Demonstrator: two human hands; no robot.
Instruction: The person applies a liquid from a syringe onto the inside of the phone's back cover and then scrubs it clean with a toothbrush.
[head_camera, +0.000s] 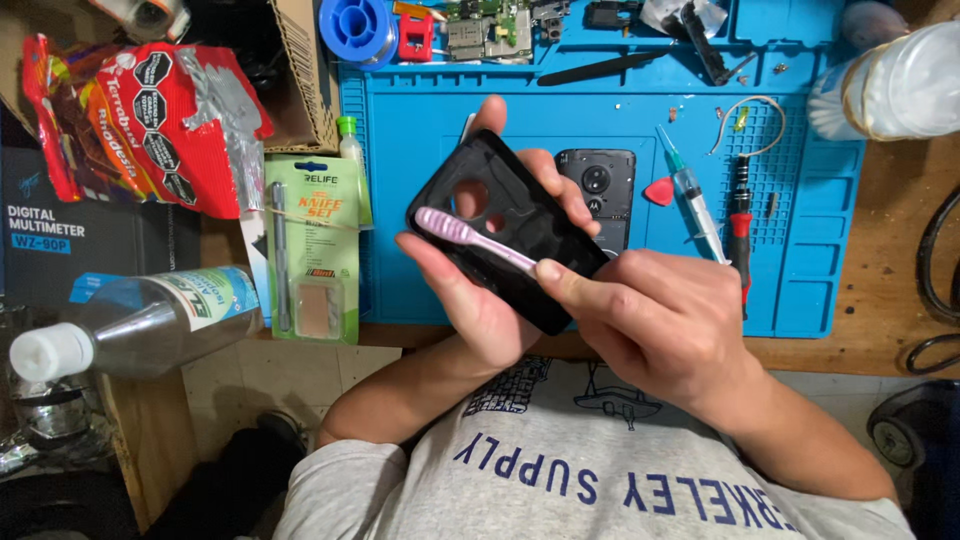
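My left hand (470, 300) grips a black phone back cover (505, 225) from below, inner side up, tilted over the front edge of the blue work mat (420, 110). My right hand (655, 325) pinches a pink toothbrush (465, 235) by its handle. The brush head rests on the cover near its round camera hole. A black phone (600, 185) lies on the mat just behind the cover, partly hidden by it.
On the mat lie a syringe (692, 195), a red-handled screwdriver (740, 220), a red pick (658, 191), a circuit board (487, 30) and a solder spool (355, 25). Left of the mat are a green knife-set pack (312, 250), a clear bottle (140, 320) and a red bag (140, 120).
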